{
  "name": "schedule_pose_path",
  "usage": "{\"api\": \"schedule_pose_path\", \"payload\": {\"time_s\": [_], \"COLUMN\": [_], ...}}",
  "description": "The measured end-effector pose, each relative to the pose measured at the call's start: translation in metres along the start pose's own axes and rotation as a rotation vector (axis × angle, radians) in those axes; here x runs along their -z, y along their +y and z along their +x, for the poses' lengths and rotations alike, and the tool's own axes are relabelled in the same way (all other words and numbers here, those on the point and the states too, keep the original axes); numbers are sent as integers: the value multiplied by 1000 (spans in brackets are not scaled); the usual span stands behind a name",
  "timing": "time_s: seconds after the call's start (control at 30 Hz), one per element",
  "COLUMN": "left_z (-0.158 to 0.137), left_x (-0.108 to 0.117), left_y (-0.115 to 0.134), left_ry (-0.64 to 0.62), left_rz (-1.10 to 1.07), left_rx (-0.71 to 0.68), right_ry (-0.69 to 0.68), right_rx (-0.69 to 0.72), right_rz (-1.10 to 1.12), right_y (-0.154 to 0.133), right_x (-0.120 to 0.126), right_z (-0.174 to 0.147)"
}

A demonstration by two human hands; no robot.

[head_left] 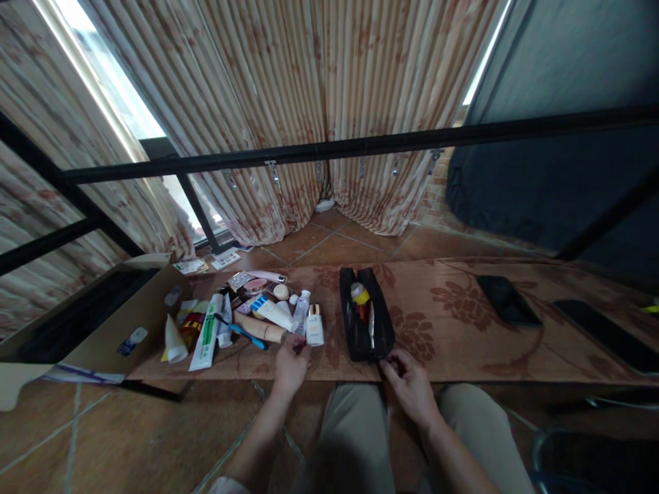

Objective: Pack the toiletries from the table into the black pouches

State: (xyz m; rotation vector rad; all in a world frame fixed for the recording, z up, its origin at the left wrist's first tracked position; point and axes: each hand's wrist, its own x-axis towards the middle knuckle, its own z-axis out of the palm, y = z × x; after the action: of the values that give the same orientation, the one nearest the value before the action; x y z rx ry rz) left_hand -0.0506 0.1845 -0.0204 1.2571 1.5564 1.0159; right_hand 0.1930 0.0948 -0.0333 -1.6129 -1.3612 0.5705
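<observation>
While the black pouch (382,322) lay gaping on the desk (463,350) just in front of my knees, my right hand (409,385) was at its near right corner. My thumb and forefinger came together there, though I cannot tell whether they pinched the fabric or merely touched it. Inside the pouch, a small container (361,296) with a yellow band stood out near the far end, and something silvery (371,326) showed along the opening.

My left hand (292,361) was at the near edge of the heap, its fingers curled, close beside a white bottle (314,328) with a gold cap. I cannot tell whether those fingers touched anything.

Just left of that bottle lay a clear bottle (301,313), then a white tube (278,313) with blue markings and a long beige tube (265,330). A blue toothbrush (246,333) slanted across the heap, and a white tube with green print (206,336) lay farther left, near a cream-coloured tube (176,343). A cardboard box (144,312) with something black inside stood at the left end. Well off to my right lay two dark, flat devices, one (509,300) nearer the pouch, the other (610,334) farther out.
</observation>
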Motion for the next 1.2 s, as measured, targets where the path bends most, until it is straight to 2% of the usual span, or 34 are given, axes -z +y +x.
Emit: {"api": "schedule_pose_path", "payload": {"time_s": [0.47, 1.2], "left_z": [-1, 2], "left_x": [1, 0], "left_y": [4, -3], "left_ry": [-35, -20], "left_rz": [-48, -36], "left_rx": [22, -5], "right_ry": [9, -6], "right_rx": [5, -21], "right_rz": [-30, 18], "right_y": [-3, 1], "right_x": [0, -1], "right_z": [0, 0]}}
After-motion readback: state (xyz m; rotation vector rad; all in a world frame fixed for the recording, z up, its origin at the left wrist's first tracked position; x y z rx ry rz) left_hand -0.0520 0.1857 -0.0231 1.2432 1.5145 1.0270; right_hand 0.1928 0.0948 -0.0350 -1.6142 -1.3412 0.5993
